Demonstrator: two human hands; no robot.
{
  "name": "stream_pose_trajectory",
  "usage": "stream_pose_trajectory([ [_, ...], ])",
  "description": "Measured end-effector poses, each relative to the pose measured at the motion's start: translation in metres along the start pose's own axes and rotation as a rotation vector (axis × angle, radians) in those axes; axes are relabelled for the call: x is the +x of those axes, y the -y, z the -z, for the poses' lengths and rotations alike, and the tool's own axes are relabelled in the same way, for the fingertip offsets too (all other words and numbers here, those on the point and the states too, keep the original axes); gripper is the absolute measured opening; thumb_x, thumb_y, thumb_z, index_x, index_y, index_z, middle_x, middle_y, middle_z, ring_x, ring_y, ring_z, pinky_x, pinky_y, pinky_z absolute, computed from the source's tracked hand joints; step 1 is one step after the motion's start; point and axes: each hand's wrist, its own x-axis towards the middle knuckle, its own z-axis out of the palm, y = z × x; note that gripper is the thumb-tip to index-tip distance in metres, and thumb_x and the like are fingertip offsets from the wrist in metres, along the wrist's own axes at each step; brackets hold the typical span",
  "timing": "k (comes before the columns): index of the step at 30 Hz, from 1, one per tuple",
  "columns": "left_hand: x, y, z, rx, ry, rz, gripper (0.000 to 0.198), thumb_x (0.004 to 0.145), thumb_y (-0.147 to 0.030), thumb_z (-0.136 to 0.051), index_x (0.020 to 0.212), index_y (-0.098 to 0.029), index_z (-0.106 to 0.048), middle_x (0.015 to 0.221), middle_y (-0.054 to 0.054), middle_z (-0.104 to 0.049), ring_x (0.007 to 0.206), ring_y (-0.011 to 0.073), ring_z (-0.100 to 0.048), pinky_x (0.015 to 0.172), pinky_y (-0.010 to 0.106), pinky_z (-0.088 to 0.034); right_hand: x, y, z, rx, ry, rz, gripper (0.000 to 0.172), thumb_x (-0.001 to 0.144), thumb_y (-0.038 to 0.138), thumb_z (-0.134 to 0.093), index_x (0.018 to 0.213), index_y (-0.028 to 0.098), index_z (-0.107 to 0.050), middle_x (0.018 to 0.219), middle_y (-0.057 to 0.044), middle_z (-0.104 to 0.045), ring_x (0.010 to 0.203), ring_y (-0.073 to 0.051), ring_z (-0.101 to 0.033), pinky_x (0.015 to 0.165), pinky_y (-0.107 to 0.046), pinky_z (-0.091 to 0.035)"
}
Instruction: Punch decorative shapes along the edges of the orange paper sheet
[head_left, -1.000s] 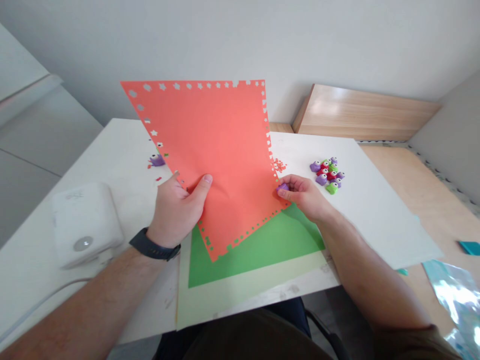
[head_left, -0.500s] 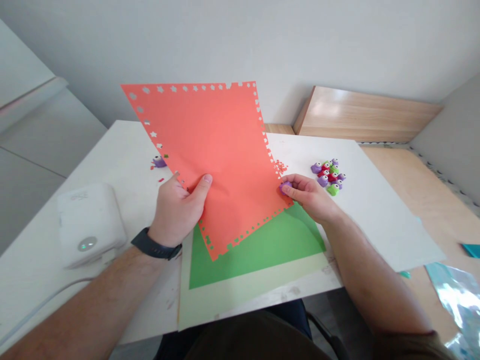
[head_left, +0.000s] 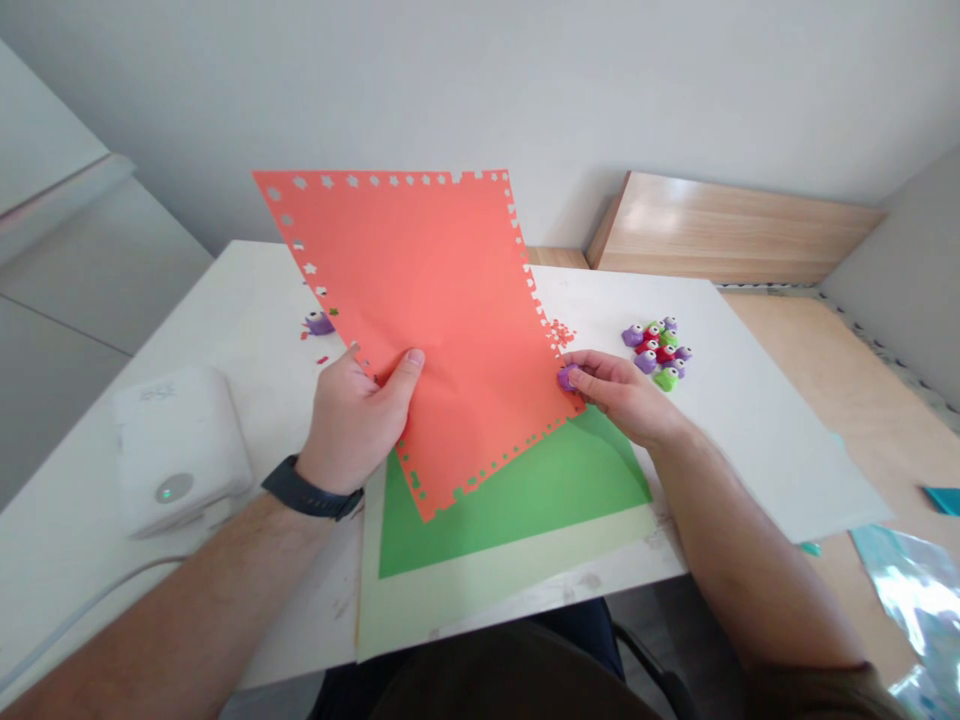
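Note:
A red-orange sheet of paper (head_left: 465,290), with small star and other shapes punched along its edges, is held up tilted above the table. My left hand (head_left: 360,405) grips its lower left side, thumb in front and fingers behind. On the right edge, my right hand (head_left: 615,390) pinches a purple craft punch (head_left: 568,377) that sits at the paper's border. Underneath lies a green sheet (head_left: 517,510) on a pale green one (head_left: 420,615). Beyond my right hand, red-orange cut-outs (head_left: 560,333) are scattered on the table.
Several purple, red and green punches (head_left: 660,352) cluster at the right. Another purple punch (head_left: 319,323) lies left, behind the paper. A white device (head_left: 184,440) with a cable stands at the left. A wooden panel (head_left: 720,230) leans on the back wall.
The upper left corner of the red-orange paper has shifted slightly right and down. The purple punch has turned slightly in my right hand; my left hand stays in place.

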Motion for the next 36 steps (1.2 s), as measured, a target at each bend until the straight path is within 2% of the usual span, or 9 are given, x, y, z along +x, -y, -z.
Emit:
stream_pose_trajectory([
  [5, -0.001, -0.001, 0.0, 0.004, 0.008, -0.009, 0.039, 0.097, -0.046, -0.068, 0.126, -0.02, -0.073, 0.136, 0.006, -0.075, 0.131, 0.0288, -0.067, 0.121, 0.045, -0.047, 0.0, 0.001, 0.0, -0.021, 0.028, 0.009, 0.035, 0.082, 0.041, -0.087, 0.11, 0.021, -0.076, 0.102, -0.003, -0.073, 0.087, -0.015, -0.061, 0.081, -0.03, -0.046],
  [11, -0.002, -0.003, 0.0, 0.003, 0.012, -0.023, 0.04, 0.098, -0.044, -0.068, 0.124, -0.013, -0.073, 0.135, 0.011, -0.075, 0.129, 0.0292, -0.068, 0.119, 0.047, -0.048, 0.004, 0.0, -0.007, -0.1, -0.028, 0.059, 0.035, 0.078, 0.044, -0.088, 0.098, 0.02, -0.074, 0.09, -0.001, -0.07, 0.081, -0.016, -0.059, 0.078, -0.032, -0.045],
  [19, -0.001, 0.004, -0.001, 0.048, 0.009, 0.009, 0.029, 0.095, -0.046, -0.07, 0.11, -0.022, -0.076, 0.124, 0.007, -0.079, 0.122, 0.0304, -0.071, 0.117, 0.048, -0.051, 0.007, -0.005, -0.007, -0.154, -0.055, 0.067, 0.034, 0.075, 0.042, -0.087, 0.095, 0.019, -0.071, 0.083, 0.0, -0.067, 0.076, -0.016, -0.057, 0.074, -0.032, -0.043],
  [30, -0.001, 0.001, -0.002, 0.025, 0.019, -0.02, 0.032, 0.096, -0.045, -0.068, 0.119, -0.024, -0.074, 0.133, 0.005, -0.076, 0.129, 0.0291, -0.068, 0.12, 0.046, -0.049, 0.01, -0.008, -0.006, -0.176, -0.056, 0.107, 0.036, 0.076, 0.044, -0.087, 0.098, 0.02, -0.07, 0.085, -0.001, -0.068, 0.078, -0.016, -0.059, 0.075, -0.033, -0.045],
  [33, -0.001, 0.001, -0.002, 0.015, 0.01, -0.004, 0.031, 0.096, -0.046, -0.067, 0.119, -0.025, -0.074, 0.135, 0.004, -0.075, 0.131, 0.0292, -0.067, 0.122, 0.046, -0.048, 0.007, -0.006, -0.005, -0.17, -0.044, 0.126, 0.037, 0.081, 0.046, -0.085, 0.103, 0.021, -0.069, 0.089, -0.001, -0.068, 0.082, -0.017, -0.059, 0.078, -0.033, -0.046],
  [36, -0.001, 0.001, 0.0, -0.018, 0.033, 0.023, 0.031, 0.096, -0.047, -0.067, 0.119, -0.028, -0.074, 0.136, 0.003, -0.075, 0.132, 0.0291, -0.067, 0.123, 0.047, -0.046, 0.003, 0.0, -0.006, -0.179, -0.006, 0.108, 0.034, 0.087, 0.049, -0.08, 0.104, 0.021, -0.069, 0.091, -0.001, -0.066, 0.078, -0.015, -0.056, 0.071, -0.03, -0.043],
])
